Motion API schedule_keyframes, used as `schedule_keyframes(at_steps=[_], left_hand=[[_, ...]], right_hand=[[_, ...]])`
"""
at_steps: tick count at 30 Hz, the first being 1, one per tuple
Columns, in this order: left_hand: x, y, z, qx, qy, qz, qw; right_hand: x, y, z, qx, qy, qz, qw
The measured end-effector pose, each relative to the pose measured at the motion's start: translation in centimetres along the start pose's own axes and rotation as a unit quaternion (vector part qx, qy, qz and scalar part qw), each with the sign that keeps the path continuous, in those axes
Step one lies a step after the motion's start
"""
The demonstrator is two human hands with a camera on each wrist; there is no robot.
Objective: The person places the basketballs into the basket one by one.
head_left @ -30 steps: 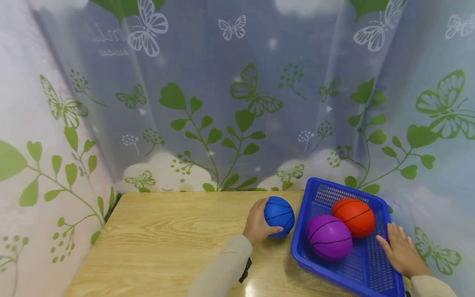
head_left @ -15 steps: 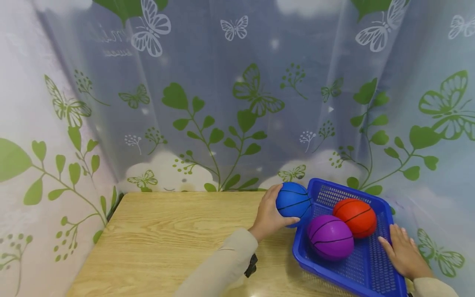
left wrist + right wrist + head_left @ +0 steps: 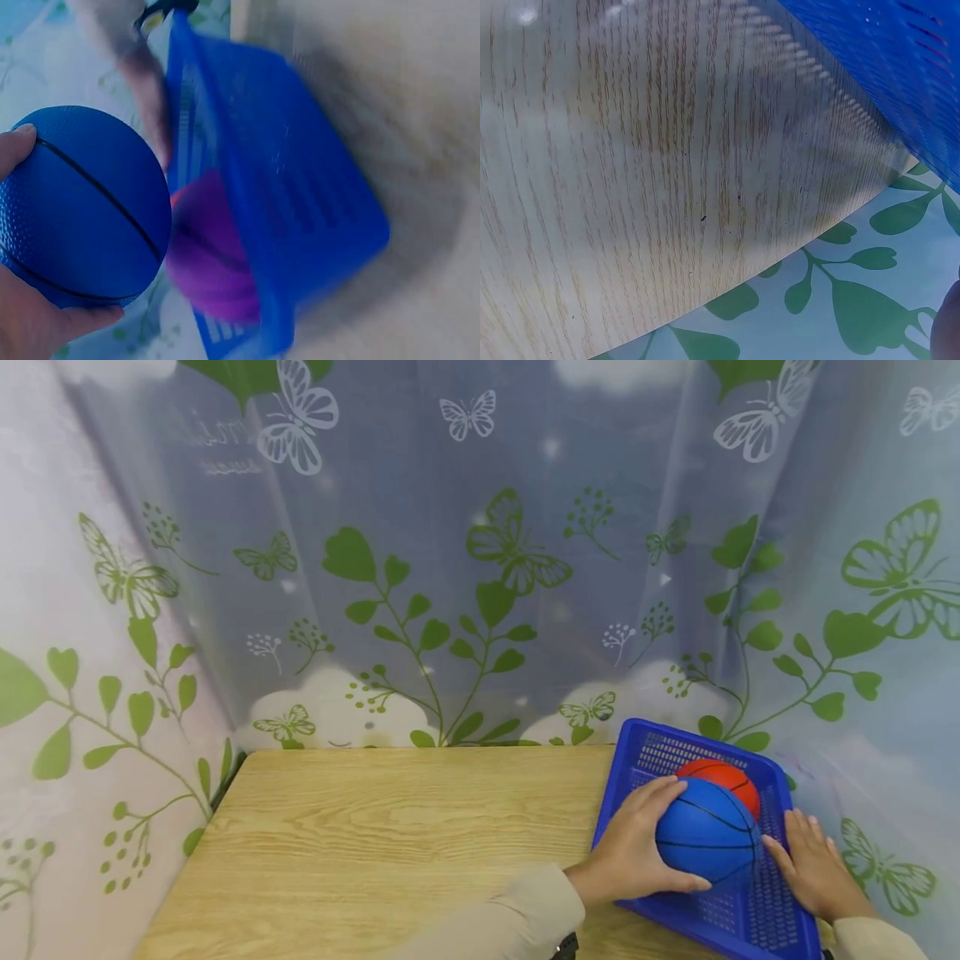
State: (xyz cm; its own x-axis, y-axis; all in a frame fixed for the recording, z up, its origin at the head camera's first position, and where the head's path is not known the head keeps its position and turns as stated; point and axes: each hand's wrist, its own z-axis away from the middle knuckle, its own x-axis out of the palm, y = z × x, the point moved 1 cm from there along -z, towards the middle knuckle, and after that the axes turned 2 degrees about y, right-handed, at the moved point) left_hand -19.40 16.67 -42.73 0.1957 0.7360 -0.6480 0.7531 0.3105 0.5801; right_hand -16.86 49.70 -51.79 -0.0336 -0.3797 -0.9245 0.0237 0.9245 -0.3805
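Observation:
My left hand [image 3: 637, 847] grips a small blue basketball [image 3: 705, 831] from its left side, thumb below and fingers on top, and holds it over the blue plastic basket [image 3: 618, 785]. Inside the basket lies a red ball [image 3: 723, 777] with black lines, partly covered by the blue one in the head view. A purple ball [image 3: 210, 255] in the basket shows in the left wrist view; in the head view it is hidden behind the left hand and blue basketball. With fingers straight, my right hand [image 3: 817, 868] rests against the basket's right rim.
The basket stands at the right end of a wood-grain table [image 3: 375, 827]. A curtain [image 3: 420, 568] printed with butterflies and leaves hangs behind the table and along both sides.
The left hand has lifted the blue basketball from the table left of the basket and carried it right, over the rim, above the other balls. The right hand has stayed in place.

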Motion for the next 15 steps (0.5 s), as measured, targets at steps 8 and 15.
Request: schedule_keyframes(at_steps=[8, 15], left_hand=[[3.4, 1.8, 0.4, 0.043, -0.07, -0.033, 0.9961], [4.7, 1.8, -0.2, 0.019, -0.114, -0.052, 0.9919]], right_hand=[[0.3, 0.5, 0.7, -0.044, 0.003, 0.0, 0.999], [0.5, 1.0, 0.6, -0.051, 0.012, -0.002, 0.9986]])
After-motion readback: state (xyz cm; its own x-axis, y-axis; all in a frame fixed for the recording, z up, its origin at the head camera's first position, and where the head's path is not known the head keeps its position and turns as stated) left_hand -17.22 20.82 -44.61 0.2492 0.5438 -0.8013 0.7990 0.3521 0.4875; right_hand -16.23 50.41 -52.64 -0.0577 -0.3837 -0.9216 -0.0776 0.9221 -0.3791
